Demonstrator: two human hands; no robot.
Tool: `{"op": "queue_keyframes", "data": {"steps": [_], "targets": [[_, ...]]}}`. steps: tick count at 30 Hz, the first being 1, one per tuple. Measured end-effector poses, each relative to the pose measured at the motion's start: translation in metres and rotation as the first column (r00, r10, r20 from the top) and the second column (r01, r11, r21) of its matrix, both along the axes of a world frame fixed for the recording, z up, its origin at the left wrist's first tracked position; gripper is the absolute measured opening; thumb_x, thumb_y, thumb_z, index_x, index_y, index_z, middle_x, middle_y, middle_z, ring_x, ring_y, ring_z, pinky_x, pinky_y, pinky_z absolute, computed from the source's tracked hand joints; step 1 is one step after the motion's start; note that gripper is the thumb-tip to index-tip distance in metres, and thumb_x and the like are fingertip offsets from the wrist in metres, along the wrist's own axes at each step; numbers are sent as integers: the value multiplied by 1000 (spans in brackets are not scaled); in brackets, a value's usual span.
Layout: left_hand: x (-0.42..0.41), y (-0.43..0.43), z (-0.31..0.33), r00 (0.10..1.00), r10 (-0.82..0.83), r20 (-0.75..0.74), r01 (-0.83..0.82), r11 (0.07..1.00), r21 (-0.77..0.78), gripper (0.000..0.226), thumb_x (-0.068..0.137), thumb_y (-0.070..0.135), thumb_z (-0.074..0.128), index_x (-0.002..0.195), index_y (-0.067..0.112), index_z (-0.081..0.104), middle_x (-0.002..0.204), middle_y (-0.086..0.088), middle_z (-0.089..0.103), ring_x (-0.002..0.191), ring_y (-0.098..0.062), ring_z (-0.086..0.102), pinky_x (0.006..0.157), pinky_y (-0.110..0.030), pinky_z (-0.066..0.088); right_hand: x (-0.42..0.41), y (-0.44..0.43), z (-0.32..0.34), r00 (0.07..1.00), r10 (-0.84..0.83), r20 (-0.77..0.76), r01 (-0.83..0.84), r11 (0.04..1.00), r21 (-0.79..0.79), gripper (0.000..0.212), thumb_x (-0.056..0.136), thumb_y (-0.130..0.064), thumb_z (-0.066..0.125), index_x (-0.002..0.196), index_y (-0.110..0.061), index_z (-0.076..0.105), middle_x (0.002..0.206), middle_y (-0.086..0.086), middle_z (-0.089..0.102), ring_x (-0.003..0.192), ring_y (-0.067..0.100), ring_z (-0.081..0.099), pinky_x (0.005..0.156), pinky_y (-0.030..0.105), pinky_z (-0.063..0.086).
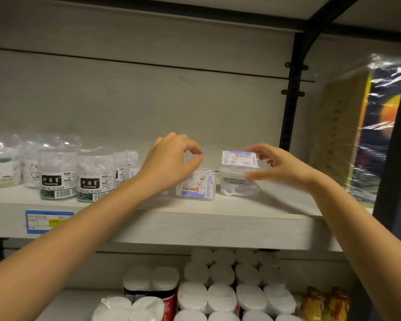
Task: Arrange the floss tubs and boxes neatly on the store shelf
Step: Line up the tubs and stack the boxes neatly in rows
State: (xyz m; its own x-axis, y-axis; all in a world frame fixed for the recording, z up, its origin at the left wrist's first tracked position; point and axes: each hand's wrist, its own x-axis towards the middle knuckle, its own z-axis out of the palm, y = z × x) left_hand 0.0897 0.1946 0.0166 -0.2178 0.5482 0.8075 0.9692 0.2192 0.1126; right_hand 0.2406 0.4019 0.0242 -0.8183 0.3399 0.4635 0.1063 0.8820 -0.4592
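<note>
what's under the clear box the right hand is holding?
A second clear floss box, standing on the shelf. The top box, gripped by the right hand, sits over it and covers its lid; only its front wall and the picks inside show.

The floss tubs [57,174] are clear, glossy plastic that catches the light, with printed paper labels. The floss boxes [196,185] are the same smooth clear plastic. The shelf [218,225] looks like pale matt wood grain, its upright [289,112] matt black metal, and the packet [380,112] beside it wears crinkly, shiny film.
</note>
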Motion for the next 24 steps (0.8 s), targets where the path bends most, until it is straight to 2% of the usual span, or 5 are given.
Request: {"op": "queue_keyframes", "data": {"steps": [5, 7, 12, 17, 24], "targets": [[16, -16, 6, 917, -247, 312, 244, 968, 49, 28, 90, 38, 52, 105, 25, 71, 86, 19, 66, 79, -2, 56, 75, -13, 40, 15, -50, -14, 929, 188, -320, -43, 910, 411, 62, 70, -36, 76, 123, -27, 46, 117, -21, 50, 109, 1, 48, 91, 21, 35], [18, -22, 6, 824, -356, 441, 376, 926, 44, 26, 89, 40, 54, 103, 27, 71, 97, 10, 73, 91, -7, 64, 87, -24, 47, 17, -63, -19, 907, 221, -359, -5, 857, 515, 60, 71, -39, 71, 123, -25, 46, 117, -21, 47, 108, 3, 48, 90, 29, 37], [20, -33, 7, 628, -513, 586, 515, 838, 181, 17, 87, 21, 59, 99, 14, 70, 90, 4, 73, 83, -1, 65, 76, -12, 50, 18, -82, -21, 900, 236, -366, -75, 912, 404, 63, 70, -51, 65, 125, -26, 45, 122, -16, 51, 110, 1, 51, 94, 24, 40], [11, -53, 6, 697, -442, 564, 442, 885, 148, 21, 83, 27, 63, 102, 20, 67, 89, 5, 71, 85, -10, 61, 83, -26, 49, 12, -98, -13, 919, 188, -347, -174, 982, 72, 37, 79, -45, 61, 113, -32, 56, 103, -16, 64, 90, 0, 59, 81, 19, 50], [-11, -96, 14, 973, -54, 223, 106, 967, -231, 31, 89, 36, 52, 117, 24, 58, 91, 24, 56, 90, 7, 53, 67, -5, 40, -32, -127, -15, 940, 222, -260, -236, 971, -26, 30, 82, -27, 65, 110, -23, 59, 97, -6, 66, 83, 15, 67, 73, 27, 57]]}}
